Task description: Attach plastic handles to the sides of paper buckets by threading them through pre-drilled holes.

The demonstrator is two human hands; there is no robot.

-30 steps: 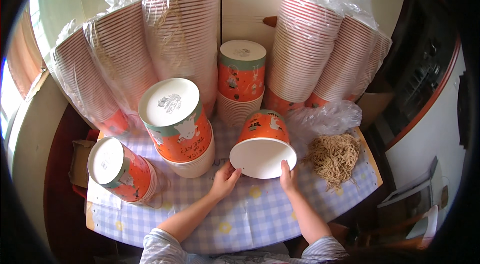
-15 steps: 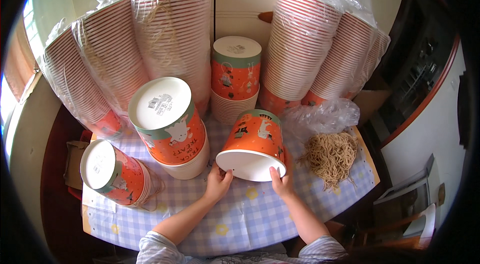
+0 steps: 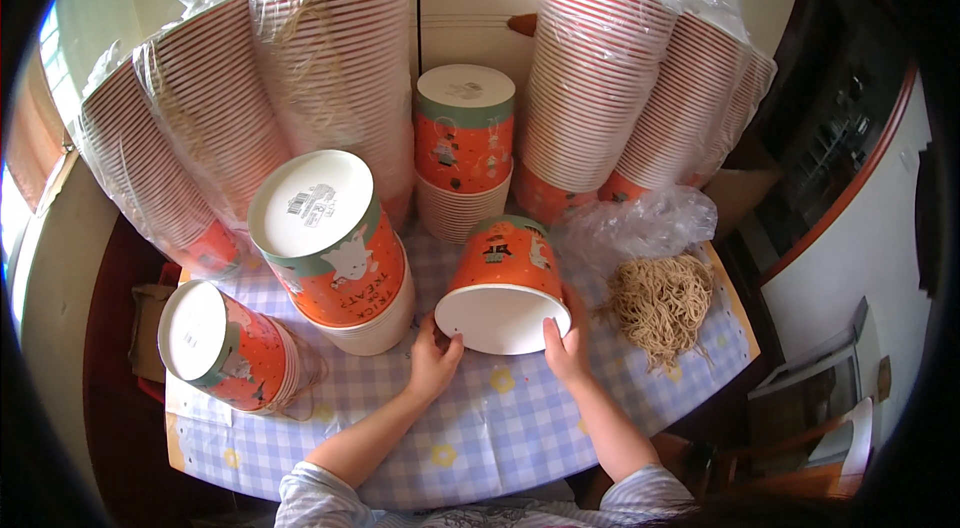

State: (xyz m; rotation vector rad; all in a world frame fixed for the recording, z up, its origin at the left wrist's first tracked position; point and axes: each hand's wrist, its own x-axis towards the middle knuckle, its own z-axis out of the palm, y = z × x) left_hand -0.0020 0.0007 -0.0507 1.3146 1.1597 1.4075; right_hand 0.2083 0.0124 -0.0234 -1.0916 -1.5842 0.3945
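Between my hands is an orange paper bucket (image 3: 500, 263) with a green band and printed figures, tipped so its white open mouth faces me. My left hand (image 3: 436, 360) grips the rim at its left, thumb over the edge. On the opposite side my right hand (image 3: 568, 343) holds the rim the same way, with its fingers behind the wall. Left of it, a stack of larger upside-down buckets (image 3: 335, 248) stands close to my left hand. A tangled heap of tan twine (image 3: 662, 311) lies to the right of my right hand.
Tall bagged stacks of buckets line the back left (image 3: 335, 78) and back right (image 3: 600, 78). Another upside-down stack (image 3: 465, 148) stands between them. A smaller stack (image 3: 235, 348) leans at the left. Crumpled clear plastic (image 3: 640, 223) sits behind the twine. A blue checked cloth (image 3: 480, 448) covers the table.
The bucket's mouth has tilted slightly, its near rim rising a little, with both hands still on it. The whole view has shifted a little.
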